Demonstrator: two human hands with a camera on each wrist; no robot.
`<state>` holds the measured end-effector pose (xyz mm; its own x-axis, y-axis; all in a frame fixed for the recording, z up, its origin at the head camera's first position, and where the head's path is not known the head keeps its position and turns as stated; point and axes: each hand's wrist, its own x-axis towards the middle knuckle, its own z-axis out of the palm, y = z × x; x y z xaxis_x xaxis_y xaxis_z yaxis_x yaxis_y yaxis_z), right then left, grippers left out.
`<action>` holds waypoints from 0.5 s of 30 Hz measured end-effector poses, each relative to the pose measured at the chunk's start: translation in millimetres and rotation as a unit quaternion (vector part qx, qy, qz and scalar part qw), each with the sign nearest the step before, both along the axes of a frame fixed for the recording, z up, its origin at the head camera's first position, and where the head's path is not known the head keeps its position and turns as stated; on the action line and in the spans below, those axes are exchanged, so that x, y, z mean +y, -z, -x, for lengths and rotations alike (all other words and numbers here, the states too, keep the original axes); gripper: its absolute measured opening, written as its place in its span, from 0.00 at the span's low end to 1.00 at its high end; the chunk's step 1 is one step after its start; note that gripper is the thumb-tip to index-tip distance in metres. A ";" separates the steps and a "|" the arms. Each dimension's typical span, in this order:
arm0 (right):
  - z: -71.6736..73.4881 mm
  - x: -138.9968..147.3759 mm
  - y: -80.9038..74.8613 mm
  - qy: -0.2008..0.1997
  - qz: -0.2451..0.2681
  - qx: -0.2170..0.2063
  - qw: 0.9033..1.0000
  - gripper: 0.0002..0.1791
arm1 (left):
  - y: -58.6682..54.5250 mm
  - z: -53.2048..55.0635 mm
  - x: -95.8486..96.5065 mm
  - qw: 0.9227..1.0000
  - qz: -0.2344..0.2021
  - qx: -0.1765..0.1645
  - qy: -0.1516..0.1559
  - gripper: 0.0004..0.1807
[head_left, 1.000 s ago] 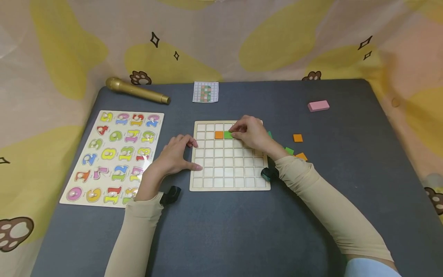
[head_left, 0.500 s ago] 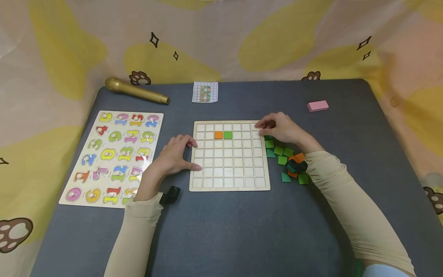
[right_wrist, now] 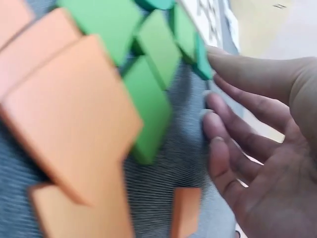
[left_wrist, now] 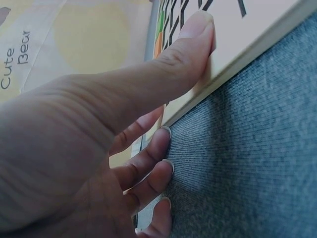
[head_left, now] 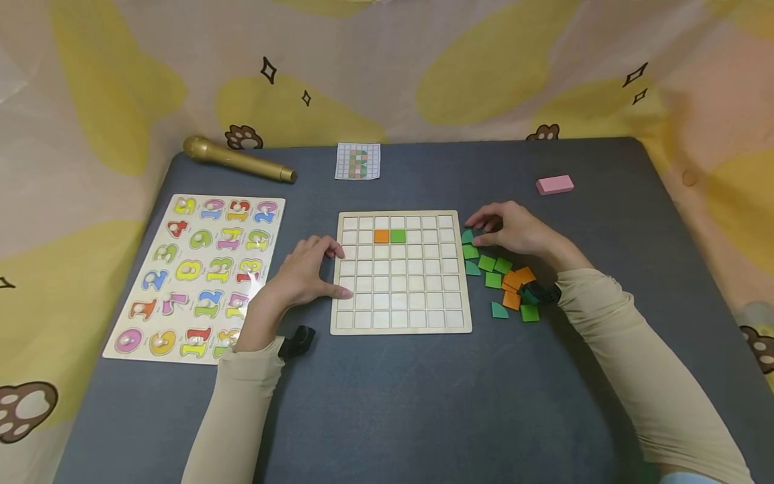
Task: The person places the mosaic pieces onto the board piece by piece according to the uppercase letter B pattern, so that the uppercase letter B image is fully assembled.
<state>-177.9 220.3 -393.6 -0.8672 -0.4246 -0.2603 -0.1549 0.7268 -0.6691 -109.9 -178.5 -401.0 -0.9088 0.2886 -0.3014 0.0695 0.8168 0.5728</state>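
Note:
A pale wooden grid board (head_left: 400,327) lies on the table, with an orange square tile (head_left: 381,236) and a green square tile (head_left: 398,236) side by side in its cells. My left hand (head_left: 302,272) rests at the board's left side. In the left wrist view its thumb (left_wrist: 178,57) lies on the board's top, its other fingers beside the edge. Right of the board, my right hand (head_left: 517,230) is over the table beside a teal rounded tile (head_left: 467,236). The right wrist view has the thumb (right_wrist: 247,74) at that tile, seemingly touching it; the index fingertip is partly hidden.
Loose green tiles (head_left: 493,279) and orange tiles (head_left: 511,300) lie in a scatter right of the board. Behind it is a small pattern card (head_left: 357,161). A number puzzle board (head_left: 199,255), a gold microphone (head_left: 242,160) and a pink block (head_left: 555,185) stand around.
My right hand has left the green tile in its cell and moved right, off the board, to the loose tiles. The left hand stays in place.

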 end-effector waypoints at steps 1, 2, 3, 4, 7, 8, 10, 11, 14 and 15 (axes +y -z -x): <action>-0.8 -0.3 1.4 0.000 -0.003 0.005 1.000 0.17 | 0.0 0.0 0.0 1.000 0.001 0.000 0.000 0.36; -1.7 -1.1 2.8 0.000 -0.004 0.011 1.000 0.17 | 0.0 0.0 0.0 1.000 0.001 0.000 0.000 0.36; -2.4 -1.9 4.4 0.000 -0.004 0.017 1.000 0.16 | -0.1 -0.1 0.0 1.000 0.002 0.000 0.000 0.36; -3.2 -2.7 6.0 0.002 -0.003 0.022 1.000 0.15 | 0.0 -0.1 0.0 1.000 0.002 -0.001 -0.001 0.36; -5.2 -5.1 9.0 0.012 0.001 0.031 0.999 0.12 | 0.4 0.0 0.2 1.000 0.001 -0.003 -0.001 0.36; -5.8 -5.6 9.5 0.016 0.005 0.031 0.999 0.11 | 0.4 -0.1 0.3 1.000 0.001 -0.004 -0.002 0.36; -6.3 -6.1 10.1 0.021 0.011 0.034 0.999 0.09 | 0.6 0.0 0.4 1.000 0.000 -0.005 -0.002 0.36; -6.4 -6.4 10.1 0.022 0.015 0.035 0.999 0.08 | 0.5 0.1 0.4 1.000 0.000 -0.005 -0.001 0.36; -5.9 -8.0 10.0 0.030 0.024 0.053 0.998 0.07 | 0.1 0.3 0.0 1.000 0.002 -0.003 0.001 0.36; -5.3 -8.9 10.1 0.035 0.026 0.064 0.997 0.07 | 0.1 0.4 -0.2 1.000 0.002 -0.003 0.001 0.36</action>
<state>-172.6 211.4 -403.7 -0.9197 -0.3723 -0.1249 -0.1919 0.7037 -0.6840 -110.3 -178.7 -401.1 -0.9066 0.2892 -0.3074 0.0683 0.8192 0.5694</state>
